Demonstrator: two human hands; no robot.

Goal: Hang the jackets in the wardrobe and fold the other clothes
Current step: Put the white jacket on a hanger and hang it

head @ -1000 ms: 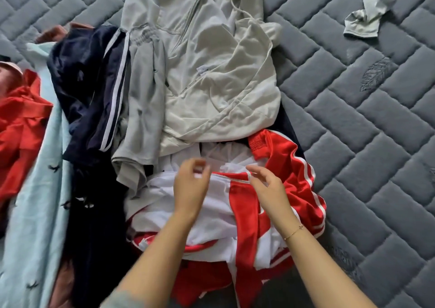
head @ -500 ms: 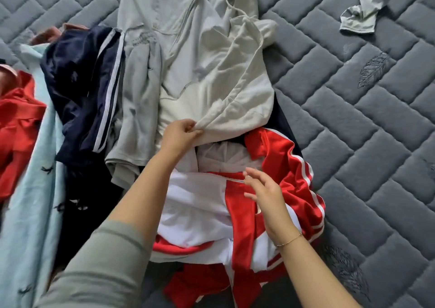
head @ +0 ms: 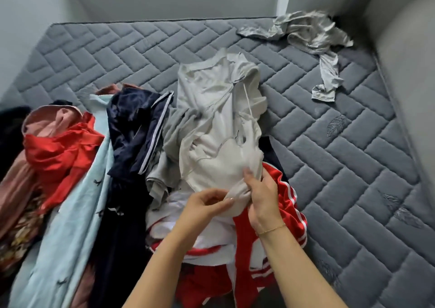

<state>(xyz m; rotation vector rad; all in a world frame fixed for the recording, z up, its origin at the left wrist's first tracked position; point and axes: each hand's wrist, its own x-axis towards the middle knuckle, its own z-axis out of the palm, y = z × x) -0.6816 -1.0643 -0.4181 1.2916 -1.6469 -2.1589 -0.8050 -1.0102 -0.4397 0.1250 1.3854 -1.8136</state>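
Pale grey-white fabric, a hooded zip jacket (head: 219,129), lay crumpled on top of a heap of clothes on a quilted grey mattress (head: 341,157). Only the head view was available, looking down over both forearms.

Both hands met at the near edge of that pale jacket. The left hand (head: 207,204) pinched a bunched fold of its hem between thumb and curled fingers. The right hand (head: 263,197), a thin bracelet at its wrist, curled round the same bunch from the other side, touching the left hand's fingertips. Neither hand was free.

From that shared grip the jacket ran straight away from the person, its long axis pointing toward the far wall, the hood and drawstring at the far end. Both hands were equally near the hem; neither reached the hood. Lifting it clear would probably mean drawing the hem back and up.

Directly beneath the grip lay a red and white striped jacket (head: 287,204). Left of the grip sat a navy garment (head: 131,129), then a light blue cloth (head: 70,216). Far beyond the grip to the right, a grey top (head: 313,35) lay apart.
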